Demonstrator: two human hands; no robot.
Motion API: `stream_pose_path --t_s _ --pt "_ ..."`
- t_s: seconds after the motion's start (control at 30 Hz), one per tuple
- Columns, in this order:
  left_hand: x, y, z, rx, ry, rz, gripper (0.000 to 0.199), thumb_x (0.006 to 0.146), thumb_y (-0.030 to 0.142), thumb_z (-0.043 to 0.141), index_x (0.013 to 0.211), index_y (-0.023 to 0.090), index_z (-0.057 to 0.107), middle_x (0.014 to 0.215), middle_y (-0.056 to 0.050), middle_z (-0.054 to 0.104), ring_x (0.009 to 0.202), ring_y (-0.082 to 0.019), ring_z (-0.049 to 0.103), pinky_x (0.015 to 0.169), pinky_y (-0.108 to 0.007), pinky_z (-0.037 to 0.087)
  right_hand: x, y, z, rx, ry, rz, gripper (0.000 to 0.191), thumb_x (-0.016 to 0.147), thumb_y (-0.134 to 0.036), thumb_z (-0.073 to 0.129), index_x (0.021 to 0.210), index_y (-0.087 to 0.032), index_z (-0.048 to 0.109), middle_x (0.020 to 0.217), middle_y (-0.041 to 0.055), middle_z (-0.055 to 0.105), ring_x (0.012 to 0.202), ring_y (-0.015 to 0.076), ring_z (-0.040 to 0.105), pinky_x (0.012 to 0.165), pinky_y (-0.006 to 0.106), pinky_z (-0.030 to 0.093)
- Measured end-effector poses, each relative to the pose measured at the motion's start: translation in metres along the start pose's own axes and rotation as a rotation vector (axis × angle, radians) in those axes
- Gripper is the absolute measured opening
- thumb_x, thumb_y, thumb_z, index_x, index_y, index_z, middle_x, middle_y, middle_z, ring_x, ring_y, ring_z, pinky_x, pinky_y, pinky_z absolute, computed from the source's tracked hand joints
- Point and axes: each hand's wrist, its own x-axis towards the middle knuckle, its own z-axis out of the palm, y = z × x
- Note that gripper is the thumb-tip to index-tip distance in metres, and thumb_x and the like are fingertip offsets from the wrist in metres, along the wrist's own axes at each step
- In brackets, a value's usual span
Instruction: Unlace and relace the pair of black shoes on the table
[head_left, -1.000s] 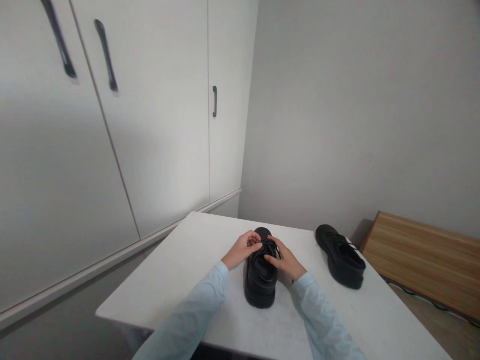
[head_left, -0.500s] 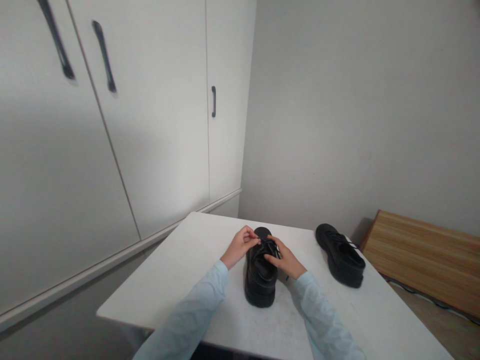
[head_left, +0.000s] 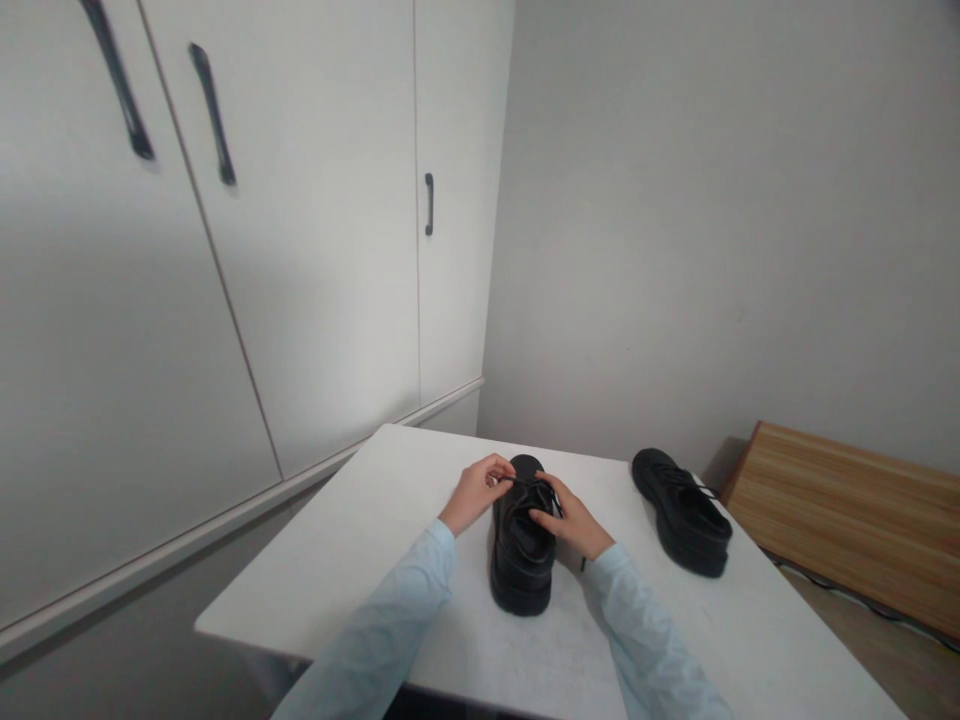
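Observation:
A black lace-up shoe [head_left: 523, 578] stands upright on the white table, its toe pointing away from me and its heel toward me. My left hand [head_left: 478, 490] is at the shoe's left side, its fingertips pinched on a dark shoelace [head_left: 517, 479] that runs across the front of the shoe. On the other side, my right hand [head_left: 574, 518] grips the shoe around its right upper, with the thumb near the opening and the fingers by the lacing. Part of the lacing is hidden by the right fingers.
A second black shoe [head_left: 686, 520] rests at the table's right edge. The white table [head_left: 337, 560] reaches toward grey wall and white cupboards [head_left: 322, 250]. A wood-grain board [head_left: 847, 520] stands beyond the right edge, with a cable beneath it.
My left hand has drawn slightly left, and the lace in its fingers now stretches out from the shoe. The right hand and both shoes have stayed about where they were.

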Motion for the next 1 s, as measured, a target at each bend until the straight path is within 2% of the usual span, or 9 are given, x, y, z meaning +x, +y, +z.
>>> stream_pose_path --t_s 0.2,0.3,0.37,0.5,0.6,0.67,0.77,0.83,1.0 --pt "-0.001 0.0 -0.004 0.196 0.087 0.046 0.022 0.067 0.009 0.056 0.086 0.02 0.062 0.081 -0.001 0.065 0.07 -0.014 0.056 0.066 -0.025 0.042 -0.001 -0.002 0.0 0.006 0.005 -0.002 0.06 0.071 -0.035 0.065 0.125 -0.021 0.045 0.132 0.0115 0.049 0.124 0.0276 0.043 0.107 0.046 0.027" --pt "-0.001 -0.003 -0.006 0.27 0.138 0.077 0.019 0.066 0.008 0.055 0.079 0.02 0.063 0.079 -0.001 0.064 0.074 -0.016 0.055 0.072 -0.028 0.042 -0.001 -0.003 -0.001 0.01 0.002 0.005 0.06 0.07 -0.035 0.065 0.125 -0.022 0.045 0.133 0.0106 0.049 0.125 0.0273 0.042 0.107 0.046 0.027" --pt "-0.001 -0.005 -0.006 0.271 0.146 0.049 0.015 0.067 0.01 0.055 0.075 0.02 0.062 0.077 -0.002 0.064 0.077 -0.017 0.056 0.075 -0.029 0.042 -0.001 -0.004 -0.001 0.01 -0.002 0.01 0.061 0.07 -0.034 0.065 0.126 -0.022 0.044 0.134 0.0106 0.048 0.125 0.0269 0.042 0.107 0.046 0.026" --pt "0.002 -0.007 -0.003 0.062 0.142 -0.09 0.01 0.074 0.016 0.049 0.077 0.019 0.059 0.077 -0.003 0.067 0.077 -0.017 0.061 0.076 -0.03 0.044 -0.001 -0.005 -0.001 -0.006 -0.014 0.012 0.061 0.071 -0.034 0.064 0.126 -0.018 0.044 0.134 0.0128 0.047 0.126 0.027 0.041 0.108 0.046 0.026" --pt "0.005 -0.005 -0.002 -0.163 0.078 -0.165 0.009 0.075 0.02 0.048 0.079 0.017 0.056 0.073 -0.003 0.067 0.077 -0.017 0.063 0.076 -0.03 0.046 0.0 -0.004 -0.001 -0.004 -0.017 0.008 0.061 0.071 -0.035 0.065 0.125 -0.018 0.044 0.134 0.0128 0.047 0.125 0.0274 0.041 0.107 0.046 0.026" --pt "0.006 -0.004 -0.003 -0.251 0.031 -0.179 0.01 0.074 0.019 0.049 0.079 0.016 0.056 0.068 -0.001 0.065 0.072 -0.016 0.062 0.074 -0.029 0.046 0.0 -0.003 -0.001 0.003 -0.016 0.003 0.061 0.071 -0.036 0.065 0.125 -0.019 0.044 0.133 0.0123 0.048 0.125 0.0274 0.042 0.107 0.046 0.026" --pt "0.006 -0.002 -0.003 -0.251 0.024 -0.168 0.01 0.071 0.016 0.049 0.076 0.016 0.058 0.06 0.001 0.061 0.062 -0.013 0.059 0.069 -0.026 0.046 0.0 0.0 -0.001 0.014 -0.012 -0.008 0.06 0.07 -0.035 0.066 0.125 -0.02 0.045 0.133 0.0114 0.049 0.125 0.0269 0.042 0.107 0.046 0.026" --pt "0.005 0.0 -0.003 -0.253 0.032 -0.167 0.01 0.07 0.016 0.05 0.075 0.016 0.058 0.061 0.001 0.061 0.062 -0.013 0.058 0.066 -0.025 0.046 0.0 0.001 -0.001 0.018 -0.008 -0.008 0.06 0.07 -0.035 0.066 0.125 -0.022 0.045 0.133 0.0107 0.049 0.124 0.0268 0.042 0.107 0.046 0.027" --pt "0.004 0.007 -0.001 -0.392 0.059 -0.177 0.01 0.071 0.021 0.054 0.078 0.015 0.058 0.065 0.002 0.056 0.065 -0.012 0.06 0.07 -0.027 0.049 0.0 0.001 -0.001 0.006 -0.012 -0.007 0.06 0.071 -0.036 0.065 0.125 -0.021 0.045 0.134 0.0114 0.048 0.125 0.0268 0.042 0.107 0.046 0.027"
